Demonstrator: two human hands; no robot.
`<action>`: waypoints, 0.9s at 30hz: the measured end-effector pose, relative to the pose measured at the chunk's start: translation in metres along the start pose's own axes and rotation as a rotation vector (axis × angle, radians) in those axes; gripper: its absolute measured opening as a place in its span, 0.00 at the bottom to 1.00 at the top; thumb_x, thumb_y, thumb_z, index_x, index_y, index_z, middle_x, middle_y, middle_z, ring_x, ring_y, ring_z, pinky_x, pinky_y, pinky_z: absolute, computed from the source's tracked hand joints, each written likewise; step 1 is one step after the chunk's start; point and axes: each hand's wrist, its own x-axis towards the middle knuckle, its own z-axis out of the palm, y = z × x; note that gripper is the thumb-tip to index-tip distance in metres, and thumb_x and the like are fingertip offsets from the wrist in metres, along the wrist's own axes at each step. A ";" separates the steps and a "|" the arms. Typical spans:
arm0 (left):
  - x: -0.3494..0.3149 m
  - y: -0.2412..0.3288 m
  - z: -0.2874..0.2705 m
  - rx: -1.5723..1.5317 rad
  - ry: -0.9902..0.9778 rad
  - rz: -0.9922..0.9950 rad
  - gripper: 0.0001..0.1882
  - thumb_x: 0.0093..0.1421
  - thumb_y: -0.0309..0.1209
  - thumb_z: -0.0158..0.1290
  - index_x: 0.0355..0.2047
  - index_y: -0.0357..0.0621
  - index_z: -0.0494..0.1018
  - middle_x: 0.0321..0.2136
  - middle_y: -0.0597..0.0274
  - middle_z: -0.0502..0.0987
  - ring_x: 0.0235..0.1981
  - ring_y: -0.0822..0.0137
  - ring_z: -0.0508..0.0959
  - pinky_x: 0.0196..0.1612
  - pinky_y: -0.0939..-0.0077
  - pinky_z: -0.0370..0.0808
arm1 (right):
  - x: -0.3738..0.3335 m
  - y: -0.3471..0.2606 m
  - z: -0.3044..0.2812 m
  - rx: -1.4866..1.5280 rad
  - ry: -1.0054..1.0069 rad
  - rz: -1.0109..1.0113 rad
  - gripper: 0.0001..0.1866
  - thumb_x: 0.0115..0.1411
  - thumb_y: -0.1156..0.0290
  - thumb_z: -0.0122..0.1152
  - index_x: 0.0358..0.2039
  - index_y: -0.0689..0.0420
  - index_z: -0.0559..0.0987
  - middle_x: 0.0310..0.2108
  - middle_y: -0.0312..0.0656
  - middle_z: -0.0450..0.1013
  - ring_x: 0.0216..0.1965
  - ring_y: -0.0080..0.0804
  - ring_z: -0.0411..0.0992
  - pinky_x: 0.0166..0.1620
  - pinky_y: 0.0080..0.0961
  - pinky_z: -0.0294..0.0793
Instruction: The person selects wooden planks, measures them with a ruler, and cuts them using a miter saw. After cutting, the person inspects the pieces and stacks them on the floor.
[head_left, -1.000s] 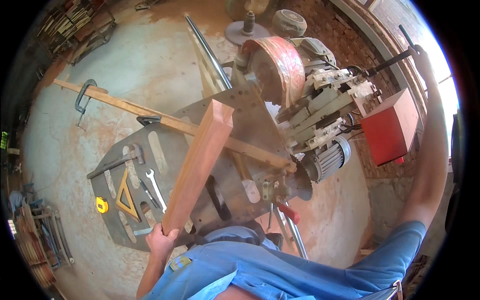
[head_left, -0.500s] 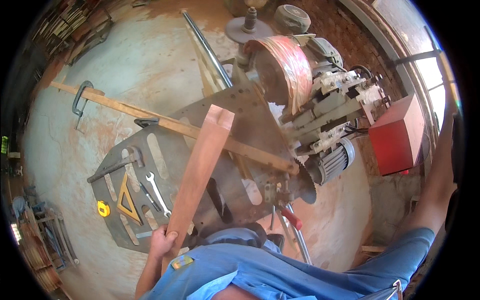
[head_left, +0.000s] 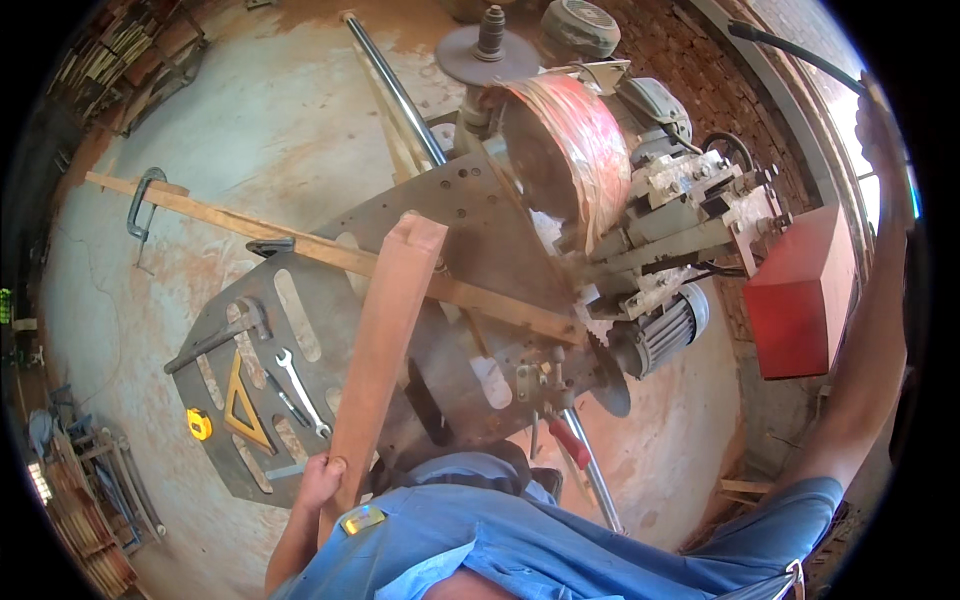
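My left hand (head_left: pixel 320 482) is closed round the lower end of a squared reddish wooden beam (head_left: pixel 380 340). The beam slants up and away across a steel saw table (head_left: pixel 470 205). High at the right rim, my right hand (head_left: pixel 876 135) is small and partly dark. It appears wrapped round a thin black rod (head_left: pixel 800 52) with a thicker tip; its fingers hardly show. Under the beam, a long wooden strip (head_left: pixel 320 247) crosses the table as a fence, with a C-clamp (head_left: pixel 143 215) on its far left end. Beyond the strip's right end stands a toothed circular saw blade (head_left: pixel 610 375).
On the table's left lie a hammer (head_left: pixel 225 333), a yellow set square (head_left: pixel 240 405), an open-ended wrench (head_left: pixel 302 392), a pen (head_left: pixel 287 398) and a yellow tape measure (head_left: pixel 199 424). To the right are a motor (head_left: pixel 668 335), a red box (head_left: pixel 805 300) and a wrapped wheel (head_left: pixel 590 150).
My right hand has swung the black rod, its thick tip now higher. The view has shifted slightly, while my left hand keeps its hold on the beam.
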 end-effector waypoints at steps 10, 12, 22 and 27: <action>0.054 0.060 -0.030 0.215 0.233 0.164 0.23 0.53 0.42 0.57 0.37 0.31 0.76 0.28 0.45 0.81 0.30 0.50 0.83 0.34 0.59 0.77 | 0.010 -0.038 0.197 0.043 -0.032 0.105 0.18 0.65 0.47 0.62 0.28 0.46 0.73 0.16 0.22 0.58 0.13 0.13 0.54 0.15 0.17 0.51; 0.063 0.088 -0.040 0.280 0.248 0.131 0.24 0.52 0.43 0.58 0.39 0.33 0.76 0.31 0.39 0.81 0.35 0.41 0.82 0.39 0.53 0.77 | 0.010 -0.051 0.231 -0.018 -0.029 0.120 0.16 0.67 0.51 0.60 0.30 0.48 0.74 0.18 0.24 0.60 0.13 0.15 0.55 0.15 0.19 0.52; 0.088 0.172 -0.091 0.581 0.013 -0.178 0.31 0.62 0.58 0.54 0.53 0.47 0.80 0.45 0.41 0.81 0.49 0.59 0.82 0.49 0.51 0.76 | 0.062 -0.027 0.361 -0.365 -0.114 -0.014 0.20 0.64 0.55 0.59 0.40 0.61 0.82 0.18 0.35 0.66 0.15 0.25 0.63 0.18 0.31 0.63; 0.094 0.254 -0.098 0.589 0.105 -0.255 0.24 0.60 0.43 0.59 0.51 0.40 0.78 0.46 0.48 0.81 0.48 0.63 0.80 0.49 0.57 0.76 | 0.082 -0.016 0.417 -0.478 -0.215 0.063 0.22 0.63 0.53 0.58 0.37 0.63 0.82 0.20 0.41 0.72 0.19 0.32 0.72 0.22 0.36 0.71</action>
